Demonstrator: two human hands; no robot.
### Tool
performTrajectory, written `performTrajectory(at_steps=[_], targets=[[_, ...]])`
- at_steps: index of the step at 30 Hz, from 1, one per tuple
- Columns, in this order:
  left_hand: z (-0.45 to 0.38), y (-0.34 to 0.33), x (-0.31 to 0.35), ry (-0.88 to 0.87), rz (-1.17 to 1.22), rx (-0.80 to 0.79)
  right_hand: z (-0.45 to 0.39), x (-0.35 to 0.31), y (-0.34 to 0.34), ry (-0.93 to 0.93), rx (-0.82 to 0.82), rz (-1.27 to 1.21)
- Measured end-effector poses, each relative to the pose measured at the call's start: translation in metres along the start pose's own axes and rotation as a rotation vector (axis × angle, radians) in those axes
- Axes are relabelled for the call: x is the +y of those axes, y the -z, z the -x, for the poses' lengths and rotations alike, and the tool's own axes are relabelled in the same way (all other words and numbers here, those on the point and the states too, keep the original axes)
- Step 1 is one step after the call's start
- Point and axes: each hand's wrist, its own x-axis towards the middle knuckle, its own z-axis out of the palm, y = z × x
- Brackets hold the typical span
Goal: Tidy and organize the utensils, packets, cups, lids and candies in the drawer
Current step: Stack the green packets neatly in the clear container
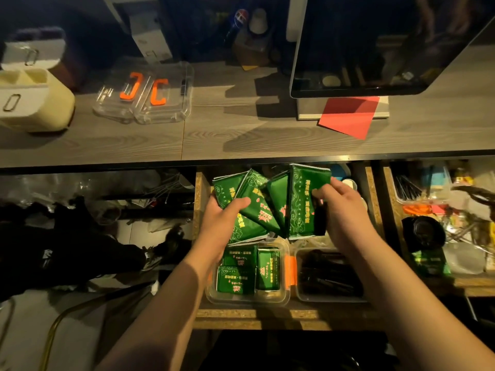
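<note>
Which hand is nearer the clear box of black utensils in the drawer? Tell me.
Right. The right hand holds green packets just above and behind the utensil box. The left hand grips packets farther left, over the packet box.

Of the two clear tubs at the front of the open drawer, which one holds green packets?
The left clear tub, with orange side latches, beneath the left hand, holds green packets. The right tub holds dark items.

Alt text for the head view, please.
Both hands, left hand and right hand, hold fanned green packets above an open drawer, over a clear tub of more packets.
</note>
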Motion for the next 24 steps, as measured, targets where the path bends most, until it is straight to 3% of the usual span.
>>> performTrajectory(at_steps=[4, 11, 15, 21, 24], targets=[[0.001, 0.005, 0.006, -0.014, -0.076, -0.096, -0.007, -0.013, 0.001, 0.090, -0.138, 0.330], [0.006, 0.008, 0.007, -0.008, -0.097, -0.169, -0.012, -0.018, -0.015, 0.163, -0.235, 0.479], [0.000, 0.010, -0.003, -0.013, -0.047, -0.186, -0.011, -0.014, -0.022, 0.152, -0.234, 0.439], [-0.004, 0.008, -0.006, -0.050, 0.037, 0.045, -0.010, -0.013, -0.013, 0.081, 0.106, 0.079], [-0.007, 0.008, -0.006, -0.058, 0.055, 0.071, -0.003, -0.008, -0.011, 0.065, 0.066, 0.033]])
